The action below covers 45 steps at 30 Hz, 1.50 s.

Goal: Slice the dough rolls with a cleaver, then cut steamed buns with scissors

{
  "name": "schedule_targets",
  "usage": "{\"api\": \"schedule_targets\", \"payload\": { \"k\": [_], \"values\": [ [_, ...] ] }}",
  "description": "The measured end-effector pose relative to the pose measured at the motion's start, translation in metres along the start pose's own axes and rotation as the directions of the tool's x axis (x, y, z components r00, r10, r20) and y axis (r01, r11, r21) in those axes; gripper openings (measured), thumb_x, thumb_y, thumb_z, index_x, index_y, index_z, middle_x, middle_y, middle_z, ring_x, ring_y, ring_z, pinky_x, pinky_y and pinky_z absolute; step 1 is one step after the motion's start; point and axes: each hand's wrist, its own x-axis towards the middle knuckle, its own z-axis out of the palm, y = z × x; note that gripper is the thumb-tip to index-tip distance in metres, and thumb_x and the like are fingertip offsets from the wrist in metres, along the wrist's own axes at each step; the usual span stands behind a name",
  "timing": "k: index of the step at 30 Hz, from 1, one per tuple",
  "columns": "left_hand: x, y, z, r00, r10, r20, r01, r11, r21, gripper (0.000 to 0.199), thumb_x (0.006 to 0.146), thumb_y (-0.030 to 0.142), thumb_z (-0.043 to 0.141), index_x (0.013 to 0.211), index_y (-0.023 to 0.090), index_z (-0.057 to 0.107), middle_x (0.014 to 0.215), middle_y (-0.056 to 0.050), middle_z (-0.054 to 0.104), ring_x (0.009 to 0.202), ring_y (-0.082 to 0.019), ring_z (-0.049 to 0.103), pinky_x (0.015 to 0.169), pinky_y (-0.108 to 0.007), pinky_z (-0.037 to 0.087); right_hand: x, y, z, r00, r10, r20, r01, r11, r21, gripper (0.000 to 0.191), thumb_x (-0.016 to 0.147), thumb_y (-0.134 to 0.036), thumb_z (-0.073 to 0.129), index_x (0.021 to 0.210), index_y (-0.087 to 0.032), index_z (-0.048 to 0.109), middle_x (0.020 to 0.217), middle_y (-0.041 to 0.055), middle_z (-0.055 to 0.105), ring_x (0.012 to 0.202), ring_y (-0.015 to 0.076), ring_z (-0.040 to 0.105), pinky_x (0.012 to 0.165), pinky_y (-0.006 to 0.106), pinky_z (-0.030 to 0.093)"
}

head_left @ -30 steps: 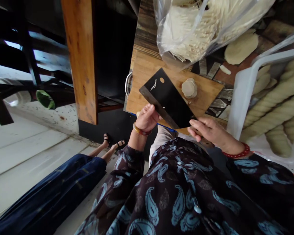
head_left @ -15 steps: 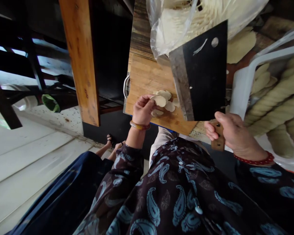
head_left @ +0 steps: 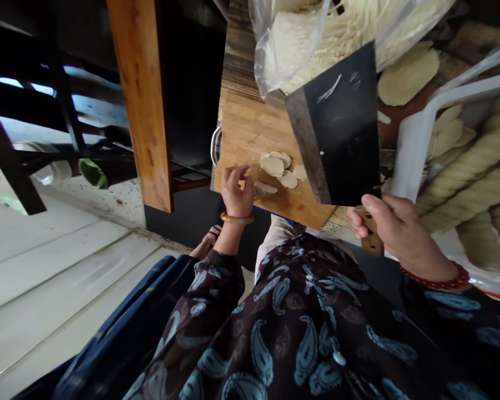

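Observation:
Round pale slices [head_left: 275, 163] lie in a loose pile on the wooden cutting board [head_left: 250, 119]. My left hand [head_left: 238, 190] is just left of the pile over the board's near edge, its fingers curved and apart, with nothing seen in them. Fingers of my right hand [head_left: 391, 222] are wrapped round the wooden handle of a large cleaver [head_left: 341, 128]. The cleaver's wide dark blade covers the right part of the board, and thin white shreds stick to it.
Behind the board, a clear plastic bag [head_left: 291, 50] holds fine pale strips. A larger pale slice [head_left: 408, 75] lies right of it. At the right, a white tub [head_left: 414, 133] contains thick ridged pale pieces. A person's sandalled foot [head_left: 209, 239] shows lower left.
My left hand has let go of a slice, which now lies on the pile, and has drawn back slightly left. The cleaver has tilted and shifted a little left.

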Motion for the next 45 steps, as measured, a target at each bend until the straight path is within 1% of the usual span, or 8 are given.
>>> {"api": "schedule_targets", "payload": {
  "k": [4, 8, 11, 16, 19, 22, 34, 45],
  "values": [
    [-0.038, -0.007, -0.012, 0.988, 0.151, -0.014, -0.149, 0.984, 0.096, 0.018, 0.092, 0.024, 0.056, 0.104, 0.022, 0.069, 0.101, -0.007, 0.065, 0.093, -0.019, 0.061, 0.086, -0.035, 0.049, -0.001, 0.000, 0.003, 0.976, -0.196, 0.097, 0.217, 0.924, -0.316, 0.039, 0.101, -0.043, 0.044, 0.070, -0.022, 0.057, 0.057, -0.0022, 0.057, 0.052, 0.0123, 0.055, 0.058, 0.027, 0.044],
    [-0.065, -0.015, -0.006, 0.966, 0.259, 0.010, -0.258, 0.957, 0.134, 0.021, 0.094, 0.023, 0.053, 0.107, 0.024, 0.070, 0.108, -0.009, 0.069, 0.106, -0.021, 0.061, 0.094, -0.039, 0.047, -0.004, 0.006, 0.022, 0.901, -0.380, 0.209, 0.425, 0.678, -0.599, 0.034, 0.101, -0.039, 0.044, 0.113, -0.018, 0.068, 0.093, 0.0095, 0.075, 0.083, 0.0217, 0.071, 0.074, 0.031, 0.052],
    [-0.073, -0.029, 0.006, 0.963, 0.269, 0.015, -0.269, 0.955, 0.124, 0.022, 0.095, 0.024, 0.050, 0.093, 0.024, 0.071, 0.097, -0.008, 0.070, 0.103, -0.022, 0.061, 0.092, -0.040, 0.047, -0.008, 0.010, 0.037, 0.882, -0.363, 0.302, 0.457, 0.499, -0.736, 0.044, 0.102, -0.040, 0.042, 0.133, -0.014, 0.061, 0.103, 0.0117, 0.076, 0.089, 0.0226, 0.072, 0.074, 0.031, 0.052],
    [-0.077, -0.054, 0.022, 0.986, 0.164, 0.017, -0.165, 0.986, 0.013, 0.031, 0.092, 0.037, 0.051, 0.068, 0.024, 0.064, 0.069, -0.005, 0.061, 0.080, -0.021, 0.060, 0.086, -0.043, 0.048, -0.016, 0.007, 0.048, 0.881, -0.281, 0.379, 0.459, 0.321, -0.828, 0.047, 0.103, -0.042, 0.040, 0.136, -0.015, 0.060, 0.099, 0.0092, 0.076, 0.077, 0.0196, 0.070, 0.059, 0.031, 0.046],
    [-0.077, -0.058, 0.025, 0.997, 0.070, 0.038, -0.067, 0.995, -0.076, 0.030, 0.089, 0.044, 0.056, 0.067, 0.024, 0.063, 0.068, -0.004, 0.059, 0.084, -0.023, 0.061, 0.092, -0.047, 0.047, -0.018, 0.004, 0.049, 0.892, -0.252, 0.375, 0.439, 0.292, -0.850, 0.046, 0.104, -0.041, 0.039, 0.136, -0.016, 0.060, 0.099, 0.0091, 0.076, 0.073, 0.0182, 0.069, 0.056, 0.031, 0.043],
    [-0.075, -0.057, 0.024, 0.996, 0.044, 0.073, -0.038, 0.996, -0.085, 0.028, 0.086, 0.045, 0.058, 0.068, 0.024, 0.063, 0.072, -0.006, 0.061, 0.088, -0.024, 0.061, 0.096, -0.050, 0.045, -0.018, 0.004, 0.052, 0.897, -0.239, 0.371, 0.432, 0.300, -0.850, 0.046, 0.104, -0.041, 0.039, 0.136, -0.016, 0.060, 0.098, 0.0087, 0.076, 0.073, 0.0179, 0.069, 0.055, 0.031, 0.041],
    [-0.072, -0.058, 0.022, 0.985, 0.157, 0.073, -0.158, 0.987, 0.012, 0.023, 0.086, 0.041, 0.057, 0.071, 0.025, 0.065, 0.072, -0.006, 0.062, 0.085, -0.025, 0.060, 0.091, -0.050, 0.045, -0.015, -0.001, 0.057, 0.904, -0.235, 0.357, 0.415, 0.285, -0.864, 0.047, 0.104, -0.043, 0.038, 0.135, -0.016, 0.061, 0.087, 0.0071, 0.074, 0.065, 0.0165, 0.065, 0.051, 0.031, 0.036],
    [-0.075, -0.059, 0.024, 0.994, 0.097, 0.049, -0.096, 0.995, -0.019, 0.023, 0.083, 0.043, 0.062, 0.067, 0.026, 0.063, 0.071, -0.005, 0.063, 0.086, -0.025, 0.061, 0.093, -0.049, 0.044, -0.014, -0.008, 0.057, 0.906, -0.218, 0.364, 0.414, 0.268, -0.870, 0.049, 0.103, -0.044, 0.039, 0.137, -0.016, 0.060, 0.090, 0.0085, 0.074, 0.066, 0.0173, 0.066, 0.051, 0.032, 0.036]
  ]
}}
